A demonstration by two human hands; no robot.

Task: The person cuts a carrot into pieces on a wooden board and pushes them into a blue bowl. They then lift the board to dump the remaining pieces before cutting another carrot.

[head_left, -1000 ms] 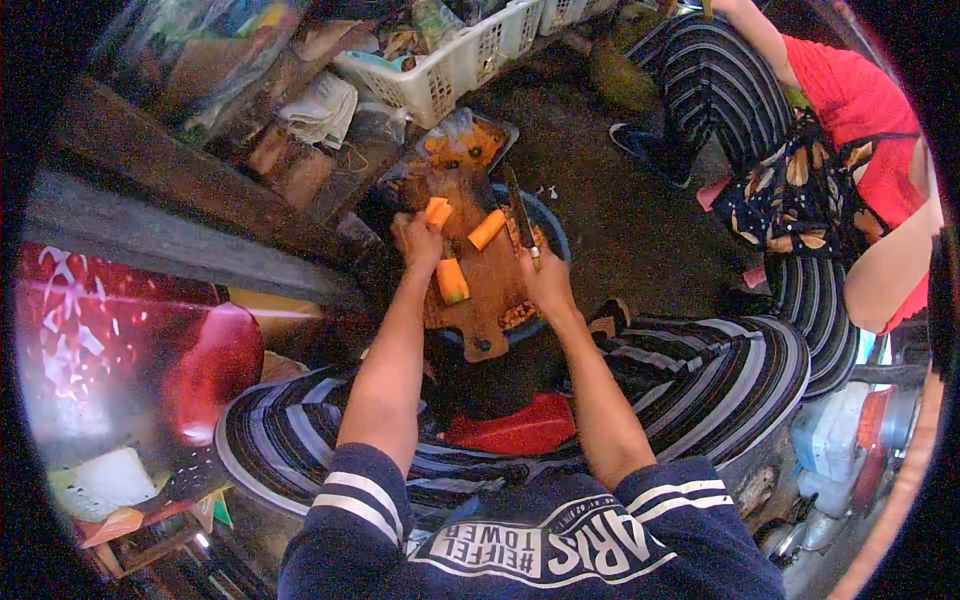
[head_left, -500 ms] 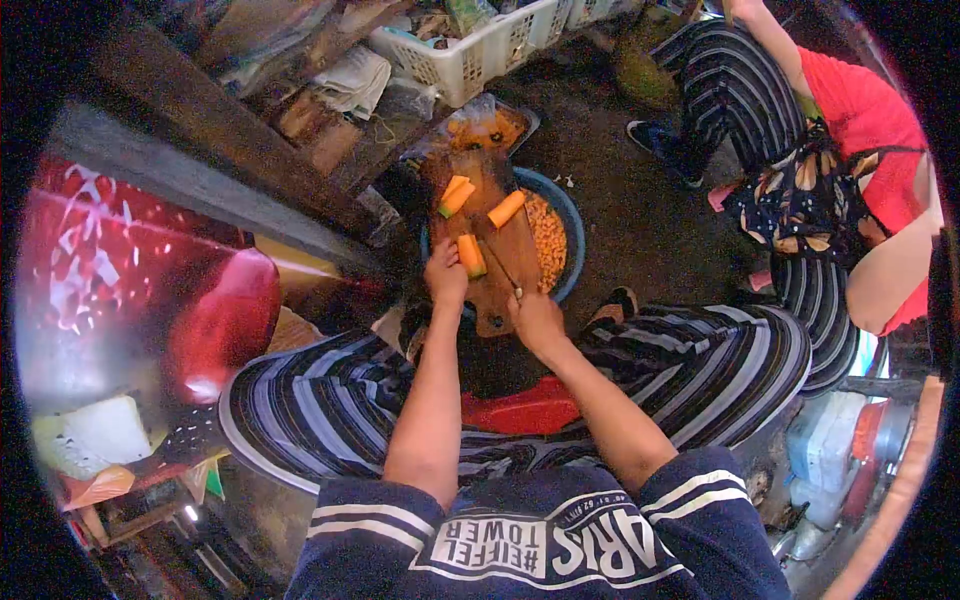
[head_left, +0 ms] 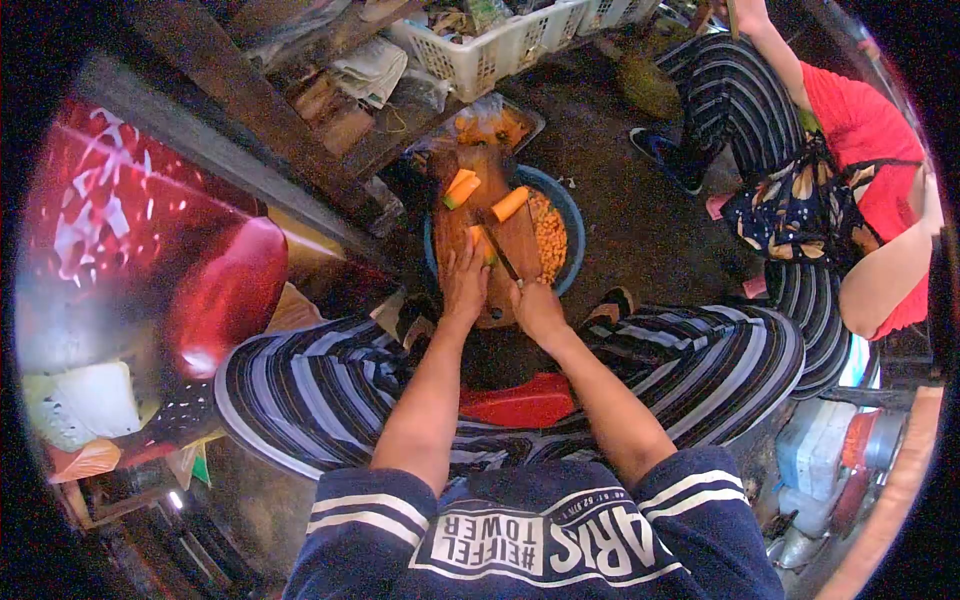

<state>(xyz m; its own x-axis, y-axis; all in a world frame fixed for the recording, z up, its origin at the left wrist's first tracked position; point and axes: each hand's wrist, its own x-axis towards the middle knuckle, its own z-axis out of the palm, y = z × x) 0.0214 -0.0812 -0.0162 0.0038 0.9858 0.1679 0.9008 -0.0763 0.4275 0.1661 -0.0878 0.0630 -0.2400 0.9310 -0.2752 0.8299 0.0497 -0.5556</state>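
My right hand point(head_left: 538, 308) is closed round the handle of a knife point(head_left: 503, 255). Its dark blade points up and left across a wooden cutting board point(head_left: 515, 240), beside an orange vegetable piece point(head_left: 477, 236) with a green edge. My left hand point(head_left: 465, 285) presses that piece to the board, fingers bent over it and hiding part of it. Farther up the board lie more orange pieces point(head_left: 461, 188), some with green edges, and a smooth orange chunk point(head_left: 511, 204). Under the board, a blue basin point(head_left: 578, 235) holds many small orange cubes point(head_left: 550, 240).
A tray with orange stuff point(head_left: 490, 127) in plastic stands beyond the board. White crates point(head_left: 500, 50) are at the back. To the right sits another person in a red top point(head_left: 860, 110). A wooden beam point(head_left: 270, 130) and a red printed panel point(head_left: 230, 300) border the left.
My left hand has moved forward and turned, its fingers now covering more of the near orange piece. The knife blade has shifted slightly up and left, closer to that piece.
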